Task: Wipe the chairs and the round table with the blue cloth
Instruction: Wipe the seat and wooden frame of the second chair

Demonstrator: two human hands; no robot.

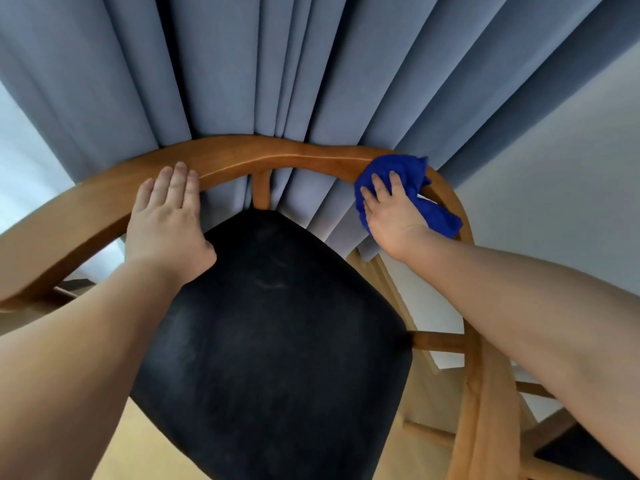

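Observation:
A wooden chair with a curved back rail (pixel 277 155) and a black padded seat (pixel 277 341) stands right below me. My left hand (pixel 166 216) lies flat on the left part of the rail, fingers together, holding the chair. My right hand (pixel 389 209) presses the bunched blue cloth (pixel 433 209) onto the right bend of the rail. The cloth covers the rail there and hangs over its outer side. The round table is not in sight.
Grey-blue curtains (pixel 311 64) hang directly behind the chair and touch its back rail. A pale wall (pixel 554 202) is at the right. A second wooden chair (pixel 502 427) stands close at the lower right. Light wooden floor (pixel 145 452) shows under the seat.

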